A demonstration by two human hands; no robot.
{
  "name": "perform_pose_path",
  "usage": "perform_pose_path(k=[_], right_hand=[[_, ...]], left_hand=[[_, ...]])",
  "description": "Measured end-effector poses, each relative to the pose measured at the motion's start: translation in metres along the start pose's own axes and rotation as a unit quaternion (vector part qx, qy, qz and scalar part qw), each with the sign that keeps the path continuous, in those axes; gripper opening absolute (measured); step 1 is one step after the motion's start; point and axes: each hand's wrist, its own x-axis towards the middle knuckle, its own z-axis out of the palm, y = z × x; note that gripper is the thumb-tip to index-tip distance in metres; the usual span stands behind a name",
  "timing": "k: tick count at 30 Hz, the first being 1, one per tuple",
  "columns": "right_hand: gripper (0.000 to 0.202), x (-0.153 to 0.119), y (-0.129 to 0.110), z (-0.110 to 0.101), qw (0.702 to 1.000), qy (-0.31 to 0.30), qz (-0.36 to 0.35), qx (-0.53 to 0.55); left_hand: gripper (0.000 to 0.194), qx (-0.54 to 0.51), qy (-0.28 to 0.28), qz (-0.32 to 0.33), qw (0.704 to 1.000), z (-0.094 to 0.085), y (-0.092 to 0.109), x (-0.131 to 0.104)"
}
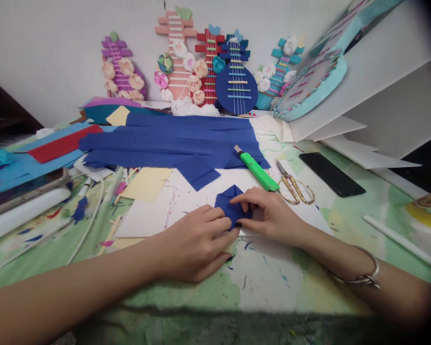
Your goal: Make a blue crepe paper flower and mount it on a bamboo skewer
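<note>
A small piece of dark blue crepe paper [225,200] with a folded, pointed top edge lies on the white board [143,219], between my hands. My left hand [199,244] has curled fingers pressed on its lower left side. From the right, my right hand [273,214] pinches it between thumb and fingers, which hide part of the paper. Just behind lies a blue crepe paper square [198,171], and beyond it are wide blue crepe strips [179,139]. A green box cutter [256,170] and gold-handled scissors [295,184] rest beyond my right hand.
A black phone [332,174] lies at the right, with a white stick [404,243] nearer me. Several decorated paper instruments, including a round blue one [236,88], lean against the wall. A white cable [89,220], coloured paper [62,143] and scraps cover the left.
</note>
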Motion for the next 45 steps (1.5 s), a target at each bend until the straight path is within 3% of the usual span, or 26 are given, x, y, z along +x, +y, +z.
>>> perform_pose_path(k=[12,24,31,34,37,40,45], right_hand=[[0.03,0.001,-0.001,0.0,1.0,-0.016,0.01,0.005],[0.025,-0.002,0.013,-0.013,0.999,-0.012,0.033,0.007],[0.024,-0.002,0.015,-0.02,0.998,-0.033,0.041,0.042],[0.021,-0.004,0.019,-0.023,0.993,-0.025,0.053,0.107],[0.021,-0.006,0.027,-0.026,0.979,0.008,0.093,0.184],[0.019,-0.007,0.034,-0.029,0.976,0.049,0.101,0.188],[0.014,-0.008,0.034,-0.03,0.991,-0.01,0.033,0.126]], left_hand=[[0.03,-0.047,-0.004,-0.036,0.998,-0.002,0.0,0.0],[0.025,-0.062,-0.001,-0.04,0.997,-0.002,-0.001,0.0],[0.019,-0.069,-0.001,-0.034,0.997,-0.004,-0.001,0.001],[0.015,-0.065,0.003,-0.031,0.997,-0.005,-0.002,0.001],[0.017,-0.052,0.021,-0.019,0.998,-0.003,-0.004,0.001],[0.016,-0.027,0.054,-0.01,0.998,0.0,-0.008,0.0],[0.015,0.035,0.13,-0.019,0.991,0.005,-0.015,0.0]])
